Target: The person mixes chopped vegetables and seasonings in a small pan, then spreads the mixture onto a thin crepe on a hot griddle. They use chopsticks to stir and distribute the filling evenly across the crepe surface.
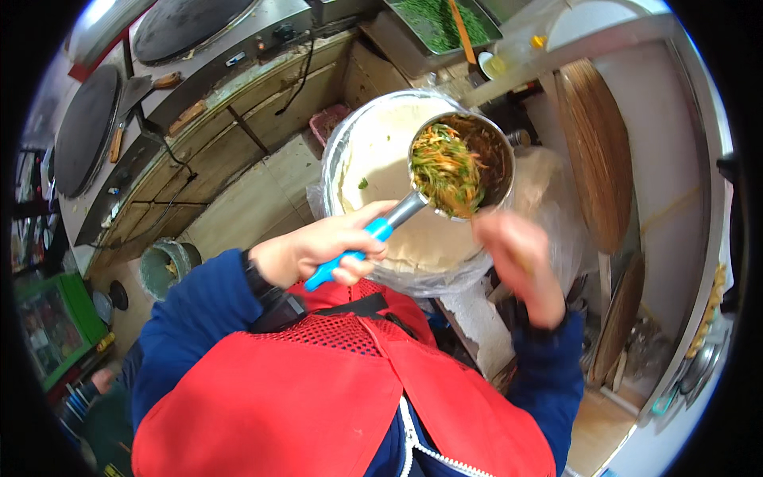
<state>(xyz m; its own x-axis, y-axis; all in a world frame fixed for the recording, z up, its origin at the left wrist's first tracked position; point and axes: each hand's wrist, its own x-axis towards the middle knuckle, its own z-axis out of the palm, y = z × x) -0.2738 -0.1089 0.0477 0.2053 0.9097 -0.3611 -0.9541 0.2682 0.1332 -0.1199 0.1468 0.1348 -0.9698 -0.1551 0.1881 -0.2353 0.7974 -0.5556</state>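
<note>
Over a street-kitchen counter, our left hand (322, 250) is clenched around the blue handle of a small steel saucepan (465, 163), held tilted above a wide basin (350, 139) lined with plastic film and holding pale flatbreads (381, 151). The pan sits at about one o'clock from that hand, its rim over the basin's right half, and carries shredded vegetables (445, 171), orange and green, piled toward the lower lip. Our right hand (517, 258) hovers at five o'clock from the pan, just beside its rim; it is motion-blurred, and we cannot tell whether it is closed on a utensil or empty.

As we judge it, the step goes best if we keep the pan low and level over the breads, so that loose shreds land inside the basin, and steady the handle with a firm wrist while the right hand draws the filling out in small portions.

Much stays unclear. Our red vest (318, 397) covers the counter edge nearest us. The pan's far inner wall is dark, so how much filling remains is hard to say. At eleven o'clock two round black griddles (87, 127) curve with the lens; a tray of greens (437, 24) at twelve is cut off by the frame, and the round woven boards (596, 151) at three are only partly seen.
</note>
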